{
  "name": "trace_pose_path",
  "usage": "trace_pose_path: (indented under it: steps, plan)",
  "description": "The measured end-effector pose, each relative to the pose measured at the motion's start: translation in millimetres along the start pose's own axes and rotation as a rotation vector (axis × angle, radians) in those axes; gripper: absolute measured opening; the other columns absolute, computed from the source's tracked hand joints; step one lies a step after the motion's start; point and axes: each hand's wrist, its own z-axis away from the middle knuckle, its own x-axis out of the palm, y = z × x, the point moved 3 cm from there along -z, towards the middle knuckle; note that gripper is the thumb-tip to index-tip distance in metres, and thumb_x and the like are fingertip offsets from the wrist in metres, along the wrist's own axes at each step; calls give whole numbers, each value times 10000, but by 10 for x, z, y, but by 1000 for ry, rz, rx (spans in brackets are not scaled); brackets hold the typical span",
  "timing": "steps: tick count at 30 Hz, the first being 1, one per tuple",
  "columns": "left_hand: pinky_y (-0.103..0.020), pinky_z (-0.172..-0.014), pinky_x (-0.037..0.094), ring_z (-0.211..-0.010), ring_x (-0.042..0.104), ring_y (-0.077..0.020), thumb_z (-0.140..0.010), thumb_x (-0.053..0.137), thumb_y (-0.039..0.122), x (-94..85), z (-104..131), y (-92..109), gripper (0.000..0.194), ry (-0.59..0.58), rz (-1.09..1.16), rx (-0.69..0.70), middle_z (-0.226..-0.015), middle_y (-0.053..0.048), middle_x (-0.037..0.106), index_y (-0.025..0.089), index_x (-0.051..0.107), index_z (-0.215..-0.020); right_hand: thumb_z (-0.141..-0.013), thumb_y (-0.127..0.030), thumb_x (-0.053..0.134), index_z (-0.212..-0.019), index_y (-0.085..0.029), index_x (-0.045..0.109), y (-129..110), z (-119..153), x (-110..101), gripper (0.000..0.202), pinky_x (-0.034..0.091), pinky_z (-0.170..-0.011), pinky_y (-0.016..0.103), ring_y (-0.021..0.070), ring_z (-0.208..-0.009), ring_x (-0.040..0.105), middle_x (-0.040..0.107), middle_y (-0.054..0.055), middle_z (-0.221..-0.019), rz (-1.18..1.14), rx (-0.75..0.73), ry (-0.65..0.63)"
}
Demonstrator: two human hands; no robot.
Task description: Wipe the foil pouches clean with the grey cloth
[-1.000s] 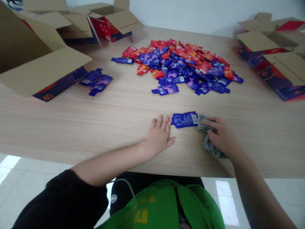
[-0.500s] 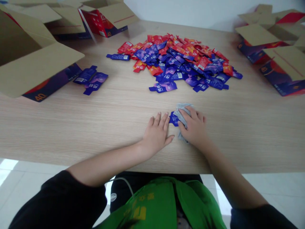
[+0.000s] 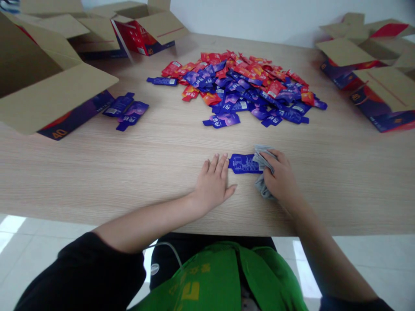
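A blue sachet [image 3: 243,163] lies flat on the wooden table [image 3: 97,172], its narrow neck pointing left. My left hand [image 3: 213,181] rests flat with its fingers spread, the fingertips at the sachet's neck. In my right hand [image 3: 280,175] is a crumpled grey cloth [image 3: 264,190], which covers the right end of the sachet. Beyond the hands rises a pile of red sachets [image 3: 256,67] and blue sachets [image 3: 231,97]. One more blue sachet [image 3: 223,120] lies at the near side of that pile.
Open cardboard boxes stand at the left [image 3: 78,116], back left [image 3: 152,34] and right [image 3: 385,103]. Two blue sachets [image 3: 131,114] lie beside the left box. The table's near edge [image 3: 227,234] runs in front of my body.
My right hand and the cloth have moved right along the sachet, showing more of its printed surface. My left hand has stayed in nearly the same place.
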Motion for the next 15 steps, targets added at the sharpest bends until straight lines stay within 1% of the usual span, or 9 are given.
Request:
trace_pose_path:
  steps: [2, 4, 7, 9, 10, 12, 15]
  plan:
    - [-531, -1250, 304, -1602, 226, -371, -1054, 368, 584, 3, -4, -1, 825, 5, 2, 3, -1734, -180, 198, 16, 273, -1644, -881, -129, 460, -1356, -193, 661, -112, -57, -40, 519, 459, -1118, 550, 327, -1336, 546, 584, 167, -1395, -28, -14, 35]
    - [-532, -1247, 310, -1602, 229, -372, -1049, 378, 588, -8, -6, -2, 828, 13, 6, 5, -1730, -184, 214, 19, 280, -1643, -889, -120, 450, -1395, -203, 628, -304, -95, -29, 543, 444, -1128, 554, 326, -1354, 524, 558, 164, -1441, -40, -73, 26]
    - [-536, -1246, 313, -1598, 235, -381, -1048, 395, 572, -34, -7, -1, 813, -4, 4, 9, -1722, -198, 232, 10, 316, -1629, -905, -116, 440, -1405, -186, 625, -596, -80, 100, 538, 437, -1105, 575, 352, -1325, 514, 519, 165, -1519, 30, -159, -85]
    - [-539, -1249, 310, -1597, 239, -383, -1051, 397, 564, -48, -9, 4, 797, -21, 2, 13, -1717, -204, 242, 7, 344, -1619, -915, -129, 445, -1394, -201, 643, -686, -31, 195, 523, 441, -1067, 593, 370, -1277, 515, 522, 143, -1541, 114, -171, -158]
    - [-539, -1251, 309, -1597, 240, -381, -1052, 396, 565, -53, -10, 7, 795, -25, 5, 13, -1717, -203, 244, 10, 344, -1619, -919, -137, 448, -1393, -217, 647, -691, -2, 223, 520, 440, -1050, 602, 374, -1256, 514, 530, 130, -1541, 147, -169, -177]
    - [-538, -1252, 309, -1598, 239, -375, -1052, 400, 574, -56, -15, 10, 809, -25, 12, 7, -1722, -193, 235, 19, 312, -1634, -921, -151, 449, -1406, -240, 640, -636, 55, 226, 529, 435, -1032, 613, 376, -1238, 508, 537, 117, -1538, 177, -158, -177]
    - [-531, -1254, 310, -1601, 231, -371, -1055, 404, 574, -54, -22, 14, 828, -35, 11, 2, -1730, -182, 207, 17, 255, -1649, -924, -162, 434, -1443, -235, 609, -465, 130, 139, 553, 434, -1019, 627, 383, -1238, 505, 528, 129, -1538, 186, -110, -134]
